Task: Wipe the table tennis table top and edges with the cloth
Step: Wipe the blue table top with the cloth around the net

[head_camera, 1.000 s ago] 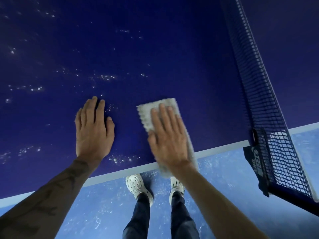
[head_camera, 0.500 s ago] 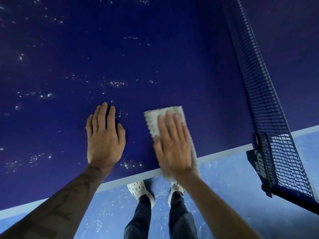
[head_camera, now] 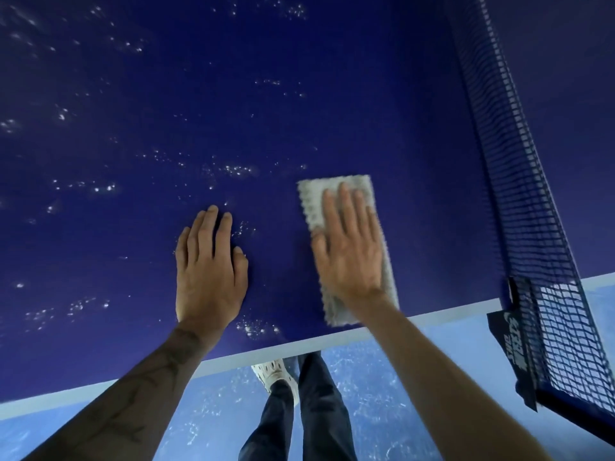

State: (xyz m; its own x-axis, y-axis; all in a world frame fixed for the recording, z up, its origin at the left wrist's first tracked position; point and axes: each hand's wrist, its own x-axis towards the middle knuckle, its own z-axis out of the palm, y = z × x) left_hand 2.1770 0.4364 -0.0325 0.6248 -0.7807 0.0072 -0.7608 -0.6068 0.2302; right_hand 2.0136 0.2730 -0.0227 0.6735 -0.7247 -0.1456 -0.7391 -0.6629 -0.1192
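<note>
The dark blue table tennis table (head_camera: 332, 94) fills most of the view, with its white edge line (head_camera: 299, 347) running across near me. A folded grey cloth (head_camera: 312, 201) lies flat on the top near that edge. My right hand (head_camera: 349, 254) presses on the cloth with straight fingers, covering its middle and right part. My left hand (head_camera: 209, 271) rests flat on the bare table to the left of the cloth, fingers straight. White specks (head_camera: 239, 169) are scattered over the surface left of and beyond both hands.
The dark net (head_camera: 519, 194) stands along the right side, and its post clamp (head_camera: 519, 341) hangs over the table's edge. Below the edge I see the blue floor (head_camera: 432, 394), dark trouser legs and a white shoe (head_camera: 276, 377).
My right hand has pushed the cloth away from the white edge, farther onto the table. My left hand stays flat on the table. The view has shifted a little.
</note>
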